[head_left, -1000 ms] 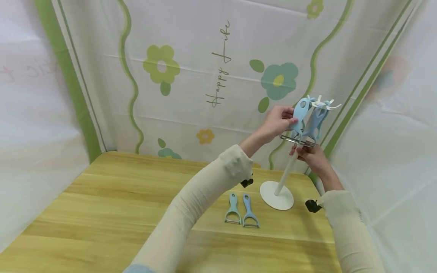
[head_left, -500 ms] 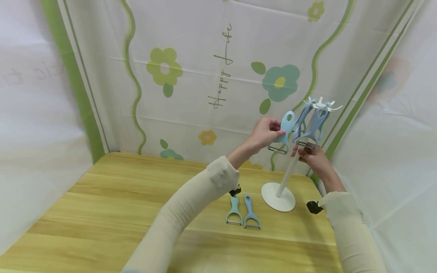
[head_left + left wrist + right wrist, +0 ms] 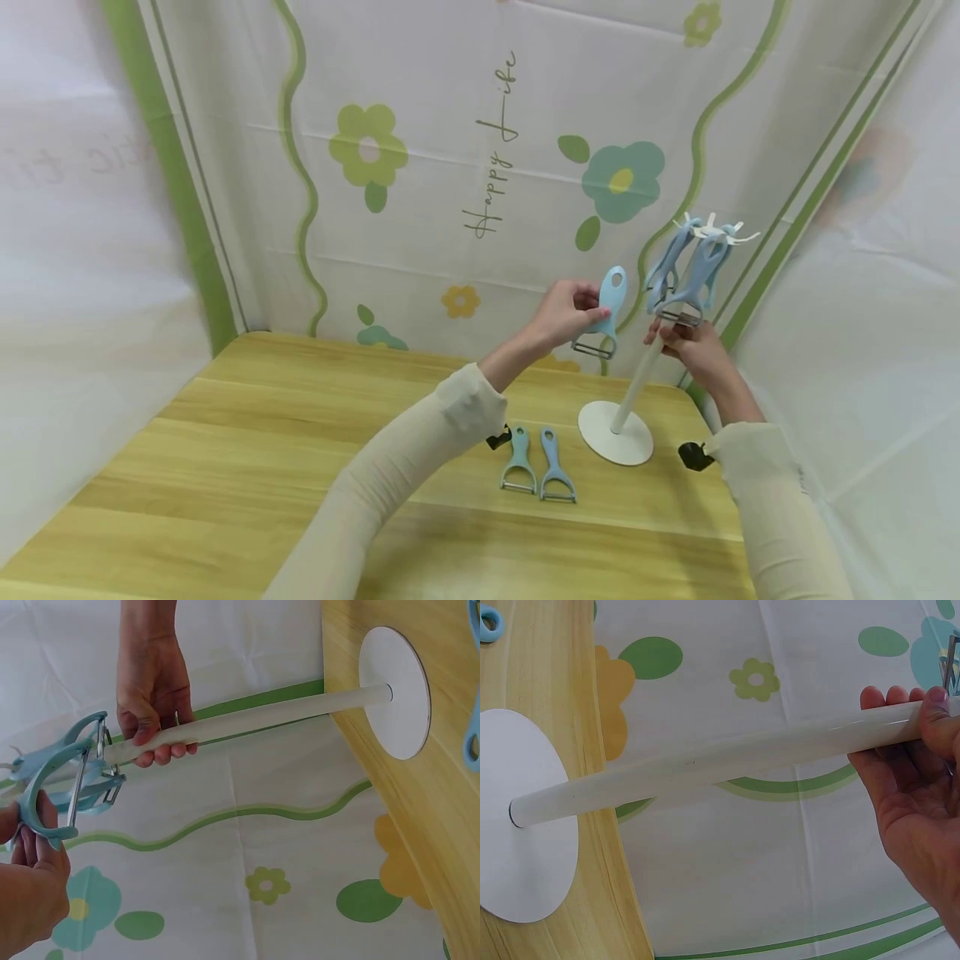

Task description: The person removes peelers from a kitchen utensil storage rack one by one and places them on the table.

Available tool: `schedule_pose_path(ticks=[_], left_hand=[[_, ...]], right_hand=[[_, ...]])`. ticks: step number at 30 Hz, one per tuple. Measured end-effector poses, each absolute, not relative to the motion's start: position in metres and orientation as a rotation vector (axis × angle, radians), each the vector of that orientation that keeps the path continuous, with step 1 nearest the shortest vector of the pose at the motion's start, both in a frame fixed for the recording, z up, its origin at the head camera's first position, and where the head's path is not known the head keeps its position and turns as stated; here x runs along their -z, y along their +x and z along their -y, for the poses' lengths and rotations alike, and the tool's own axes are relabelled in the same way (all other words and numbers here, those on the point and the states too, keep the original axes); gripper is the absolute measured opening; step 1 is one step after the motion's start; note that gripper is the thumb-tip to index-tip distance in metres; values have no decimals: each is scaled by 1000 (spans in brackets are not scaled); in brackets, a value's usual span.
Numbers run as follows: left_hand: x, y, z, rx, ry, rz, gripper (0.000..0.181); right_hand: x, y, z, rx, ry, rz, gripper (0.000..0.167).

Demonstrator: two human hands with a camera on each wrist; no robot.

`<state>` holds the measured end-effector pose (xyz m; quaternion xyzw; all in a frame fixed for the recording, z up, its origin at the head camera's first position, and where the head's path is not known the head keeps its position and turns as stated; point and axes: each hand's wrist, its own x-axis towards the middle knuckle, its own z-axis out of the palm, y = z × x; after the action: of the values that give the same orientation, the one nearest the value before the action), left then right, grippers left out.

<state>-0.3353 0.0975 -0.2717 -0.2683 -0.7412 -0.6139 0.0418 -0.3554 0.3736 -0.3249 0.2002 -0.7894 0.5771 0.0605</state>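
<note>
In the head view my left hand (image 3: 564, 315) pinches a light blue peeler (image 3: 612, 292) by its handle, blade end down, just left of a white hook stand (image 3: 636, 385). My right hand (image 3: 701, 350) grips the stand's pole high up, below the hanging peelers; the right wrist view shows the thumb and fingers around the pole (image 3: 727, 761). Several blue peelers (image 3: 701, 271) hang from the white hooks (image 3: 712, 229) at the top. On the table a green peeler (image 3: 519, 460) and a blue peeler (image 3: 555, 467) lie side by side, left of the round base (image 3: 615, 433).
The wooden table (image 3: 247, 467) stretches left and toward the front. Behind it hangs a white flowered curtain (image 3: 442, 167), and another white sheet (image 3: 862, 358) closes off the right side near my right arm.
My left hand has carried the light blue peeler off the hooks, leftward and down, away from the stand. The right hand keeps its hold on the pole.
</note>
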Motion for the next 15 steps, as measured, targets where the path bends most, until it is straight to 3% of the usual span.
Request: schedule_pose_path(ticks=[15], left_hand=[[296,-333,-82,1900,-834,2277,17]], right_hand=[[325,-355,-374,-1814,604,2355,23]])
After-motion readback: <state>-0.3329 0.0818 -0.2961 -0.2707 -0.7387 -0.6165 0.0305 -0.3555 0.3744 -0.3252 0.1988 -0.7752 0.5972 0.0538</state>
